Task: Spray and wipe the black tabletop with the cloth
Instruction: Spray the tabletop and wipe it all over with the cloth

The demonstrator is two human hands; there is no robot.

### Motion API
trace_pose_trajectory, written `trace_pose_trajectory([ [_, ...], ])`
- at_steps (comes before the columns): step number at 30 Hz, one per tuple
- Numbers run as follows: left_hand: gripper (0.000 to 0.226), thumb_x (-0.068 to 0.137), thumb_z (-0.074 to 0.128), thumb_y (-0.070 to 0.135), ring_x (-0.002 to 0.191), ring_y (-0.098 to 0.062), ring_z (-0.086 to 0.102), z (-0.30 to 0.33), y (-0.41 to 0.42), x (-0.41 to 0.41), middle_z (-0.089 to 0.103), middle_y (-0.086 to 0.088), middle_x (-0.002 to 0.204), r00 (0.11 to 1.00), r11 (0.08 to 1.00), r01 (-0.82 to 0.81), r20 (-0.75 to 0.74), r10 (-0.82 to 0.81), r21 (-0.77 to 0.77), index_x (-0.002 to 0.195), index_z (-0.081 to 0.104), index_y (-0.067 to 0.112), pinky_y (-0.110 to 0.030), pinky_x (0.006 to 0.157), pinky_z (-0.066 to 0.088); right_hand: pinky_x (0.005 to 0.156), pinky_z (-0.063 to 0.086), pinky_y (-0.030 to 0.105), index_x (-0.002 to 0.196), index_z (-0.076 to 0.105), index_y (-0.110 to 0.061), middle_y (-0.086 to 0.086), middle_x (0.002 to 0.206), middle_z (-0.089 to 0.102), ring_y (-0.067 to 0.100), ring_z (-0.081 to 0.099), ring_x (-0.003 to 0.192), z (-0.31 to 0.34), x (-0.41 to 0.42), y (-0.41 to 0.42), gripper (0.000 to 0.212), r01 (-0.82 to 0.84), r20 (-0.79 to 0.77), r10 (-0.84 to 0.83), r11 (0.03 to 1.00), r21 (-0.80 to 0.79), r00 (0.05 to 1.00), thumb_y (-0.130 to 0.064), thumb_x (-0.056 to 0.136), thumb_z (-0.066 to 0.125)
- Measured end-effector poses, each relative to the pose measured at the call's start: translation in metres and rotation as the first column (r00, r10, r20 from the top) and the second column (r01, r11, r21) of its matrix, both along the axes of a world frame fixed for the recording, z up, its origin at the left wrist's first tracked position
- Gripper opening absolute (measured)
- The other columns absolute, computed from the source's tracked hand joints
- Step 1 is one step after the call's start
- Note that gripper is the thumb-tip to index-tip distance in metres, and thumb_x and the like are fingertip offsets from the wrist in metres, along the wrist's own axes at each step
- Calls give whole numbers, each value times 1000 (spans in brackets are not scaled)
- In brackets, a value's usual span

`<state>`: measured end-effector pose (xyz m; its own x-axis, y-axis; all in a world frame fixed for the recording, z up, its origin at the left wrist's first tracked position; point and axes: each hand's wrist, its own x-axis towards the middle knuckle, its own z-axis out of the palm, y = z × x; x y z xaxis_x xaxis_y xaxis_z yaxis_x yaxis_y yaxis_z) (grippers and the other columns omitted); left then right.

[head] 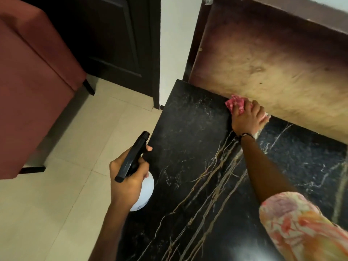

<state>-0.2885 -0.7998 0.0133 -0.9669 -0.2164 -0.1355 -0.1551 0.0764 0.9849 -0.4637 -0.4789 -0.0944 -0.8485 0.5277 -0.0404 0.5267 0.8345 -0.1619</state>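
Observation:
The black tabletop [190,132] is glossy marble with pale veins and fills the lower right. My right hand [246,119] presses a bunched pink and white cloth [236,103] onto its far edge, where it meets a worn wooden panel. My left hand [128,178] holds a spray bottle [145,191] with a white body and a black trigger head, just off the table's left edge above the floor. The nozzle points up and away.
The worn wooden panel [273,68] rises behind the table. A reddish upholstered chair [32,87] stands at left on the beige tiled floor [66,185]. A dark door [116,40] and a white wall strip [175,44] lie beyond.

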Motion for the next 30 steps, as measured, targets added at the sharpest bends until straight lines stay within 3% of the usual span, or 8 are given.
trace_pose_trajectory([
  [3, 27, 74, 50, 2, 39, -9, 45, 0, 3, 5, 54, 6, 47, 1000, 1000, 17, -3, -17, 0, 93, 67, 10, -12, 47, 38, 114, -3, 62, 151, 19, -33, 5, 161, 8, 34, 3, 147, 3, 4, -21, 58, 191, 91, -187, 981, -41, 978, -53, 98, 28],
  [5, 28, 74, 50, 1, 39, -9, 45, 0, 6, 9, 53, 5, 47, 999, 999, 37, -11, -37, -1, 95, 67, 7, -12, 48, 38, 114, -4, 63, 152, 11, -36, 7, 162, 0, 36, -1, 147, 3, 2, -52, 58, 146, 129, -139, 988, -43, 982, -54, 98, 25],
  [9, 27, 75, 50, 2, 39, -9, 46, 2, 12, 19, 53, 4, 47, 998, 998, 68, -13, -68, -5, 96, 67, 5, -11, 46, 38, 111, -8, 63, 150, 18, -38, 5, 161, 7, 35, 4, 147, 4, 10, -115, 55, -237, 56, 241, 969, -69, 969, -51, 98, 31],
  [15, 30, 73, 50, 2, 39, -8, 44, 7, 28, 36, 51, 3, 45, 998, 997, 63, 11, -62, -44, 97, 67, 6, -13, 46, 39, 114, 11, 60, 141, 42, -38, 0, 152, 37, 30, 31, 140, -2, 87, -86, 54, -776, 7, 776, 631, 5, 631, -58, 92, 31],
  [18, 28, 75, 51, 3, 40, -9, 45, 10, 35, 51, 52, 4, 47, 998, 996, 68, 16, -67, -63, 97, 67, 9, -13, 46, 39, 115, 9, 60, 143, 38, -38, -2, 155, 32, 30, 26, 142, -5, 134, -20, 57, -661, -8, 662, 750, 24, 750, -61, 92, 28],
  [21, 28, 75, 51, 6, 41, -9, 47, 12, 41, 73, 55, 5, 49, 997, 994, 73, 30, -71, -83, 97, 67, 10, -13, 47, 41, 112, -2, 62, 145, 35, -36, 0, 158, 23, 31, 17, 145, -2, 177, 33, 62, -299, -1, 299, 954, -23, 954, -62, 90, 23],
  [25, 27, 72, 53, 9, 40, -7, 46, 12, 50, 107, 59, 7, 51, 995, 996, 66, 84, -60, -65, 94, 69, 13, -11, 48, 40, 108, 5, 71, 146, 34, -30, 0, 159, 19, 31, 14, 145, 3, 251, 40, 67, 71, 14, -70, 994, -89, 997, -58, 87, 22],
  [30, 26, 69, 57, 20, 44, -9, 45, 16, 53, 164, 54, 0, 48, 991, 994, 51, 126, -39, -99, 86, 71, 34, -17, 50, 40, 106, 9, 73, 144, 40, -27, 6, 156, 29, 36, 22, 142, 8, 361, -30, 61, -4, 33, 8, 991, -133, 999, -51, 89, 31],
])
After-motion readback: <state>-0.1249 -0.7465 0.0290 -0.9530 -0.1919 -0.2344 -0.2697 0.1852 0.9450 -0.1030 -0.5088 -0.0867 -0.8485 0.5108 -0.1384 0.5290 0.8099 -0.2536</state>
